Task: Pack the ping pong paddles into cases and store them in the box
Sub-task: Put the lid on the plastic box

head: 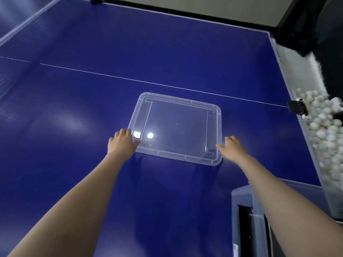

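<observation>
A clear plastic box lid (178, 127) lies flat on the blue ping pong table (130, 52), just below the white centre line. My left hand (123, 140) touches the lid's near left corner with its fingers on the rim. My right hand (233, 147) touches the near right corner the same way. The clear storage box (241, 201) stands at the lower right under my right forearm, with something dark inside it. No paddle or case shows plainly.
A long tray full of white ping pong balls (326, 130) runs along the table's right edge, with a black clip (297, 107) on it. The net (20, 28) crosses the far left. A dark machine (311, 25) stands at the upper right.
</observation>
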The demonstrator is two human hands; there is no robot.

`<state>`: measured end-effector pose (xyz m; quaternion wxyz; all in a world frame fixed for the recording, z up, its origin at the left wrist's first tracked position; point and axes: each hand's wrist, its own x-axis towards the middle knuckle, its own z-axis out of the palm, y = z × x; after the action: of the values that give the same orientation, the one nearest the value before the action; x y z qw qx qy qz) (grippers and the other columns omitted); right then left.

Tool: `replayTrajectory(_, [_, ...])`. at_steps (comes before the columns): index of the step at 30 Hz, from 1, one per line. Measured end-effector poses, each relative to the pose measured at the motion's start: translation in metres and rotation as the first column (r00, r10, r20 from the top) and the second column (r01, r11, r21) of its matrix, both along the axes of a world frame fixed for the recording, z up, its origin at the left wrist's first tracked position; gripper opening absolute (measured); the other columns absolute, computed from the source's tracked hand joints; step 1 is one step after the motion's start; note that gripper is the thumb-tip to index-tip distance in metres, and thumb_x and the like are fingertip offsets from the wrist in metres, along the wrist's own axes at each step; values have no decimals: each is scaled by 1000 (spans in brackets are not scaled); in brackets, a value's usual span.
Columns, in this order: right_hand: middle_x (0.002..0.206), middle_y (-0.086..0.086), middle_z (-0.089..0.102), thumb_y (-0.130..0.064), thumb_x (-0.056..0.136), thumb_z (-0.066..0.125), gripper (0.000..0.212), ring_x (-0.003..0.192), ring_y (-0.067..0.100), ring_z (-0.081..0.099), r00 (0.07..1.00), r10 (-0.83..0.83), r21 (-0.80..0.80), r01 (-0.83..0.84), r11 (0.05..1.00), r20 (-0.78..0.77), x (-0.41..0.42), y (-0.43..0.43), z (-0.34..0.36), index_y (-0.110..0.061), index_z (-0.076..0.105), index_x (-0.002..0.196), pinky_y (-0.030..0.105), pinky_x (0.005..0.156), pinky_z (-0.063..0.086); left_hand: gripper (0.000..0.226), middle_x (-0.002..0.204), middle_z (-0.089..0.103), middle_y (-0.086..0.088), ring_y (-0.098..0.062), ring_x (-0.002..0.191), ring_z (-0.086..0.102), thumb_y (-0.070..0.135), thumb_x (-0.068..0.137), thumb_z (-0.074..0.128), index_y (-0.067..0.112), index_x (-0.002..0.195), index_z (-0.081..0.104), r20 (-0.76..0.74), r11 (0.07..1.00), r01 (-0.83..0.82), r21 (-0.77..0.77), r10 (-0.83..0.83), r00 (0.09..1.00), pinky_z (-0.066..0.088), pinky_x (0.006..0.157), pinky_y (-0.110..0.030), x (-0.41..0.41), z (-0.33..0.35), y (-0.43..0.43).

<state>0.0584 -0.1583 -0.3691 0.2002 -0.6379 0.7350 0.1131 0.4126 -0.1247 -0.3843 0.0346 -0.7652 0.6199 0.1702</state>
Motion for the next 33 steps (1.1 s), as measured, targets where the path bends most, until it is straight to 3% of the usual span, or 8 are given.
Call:
replayTrajectory(7, [141,18,41,-43,99,39,55,129,33,39,993,-81,13,82,997,-90,-3,-33,-37,0,45,132,43,101,38,65,148,35,-13,-29,141,25,49,96,45,3,140,33,45,999,8,-38,-6,999,28,111,-43,23,-42,-46])
replayTrajectory(13, [143,17,39,-46,99,33,58,135,30,29,984,-130,41,136,990,-119,2,-40,-56,-2,48,134,42,104,34,70,150,29,-14,-30,142,20,51,95,44,-2,140,34,-22,998,-40,-55,39,999,24,112,-43,23,-63,-53])
replayTrajectory(17, [137,18,42,-43,97,40,49,133,28,28,961,-275,57,274,960,18,14,-44,-65,2,56,110,37,103,35,72,152,24,-16,-31,143,19,49,96,45,-5,141,31,-87,996,-76,-56,71,994,22,114,-44,17,-66,-55])
replayTrajectory(21, [138,18,38,-38,96,47,38,131,29,35,908,-392,9,395,919,148,23,-45,-65,-2,51,84,38,106,36,72,148,28,-19,-34,138,25,47,96,45,-9,139,32,-161,983,-169,-66,157,975,24,113,-45,14,-62,-57])
replayTrajectory(25, [139,19,36,-26,96,51,48,122,35,46,824,-464,-84,514,853,326,22,-40,-54,5,39,130,46,100,43,64,134,39,-24,-40,122,40,43,96,48,-8,132,37,-239,955,-267,-131,231,943,34,99,-46,10,-50,-55])
replayTrajectory(28, [132,19,47,-22,99,46,39,111,38,55,777,-498,-114,575,810,385,19,-37,-37,0,37,130,50,92,48,50,123,49,-22,-41,105,52,40,97,50,-3,122,41,-372,921,-381,-83,327,869,37,78,-41,8,-39,-51])
replayTrajectory(30, [124,20,54,-21,99,43,31,106,39,57,768,-514,-164,604,780,382,15,-34,-29,-2,43,123,48,86,51,37,110,55,-17,-32,88,51,37,96,51,5,112,43,-455,876,-479,-61,403,794,36,68,-35,7,-33,-47])
replayTrajectory(33, [114,18,59,-21,99,43,24,99,38,59,747,-513,-208,631,747,422,-1,-23,-15,-4,48,115,44,77,50,40,106,60,-14,-24,78,49,38,95,51,7,119,49,-533,830,-557,-30,458,711,35,58,-30,2,-20,-35])
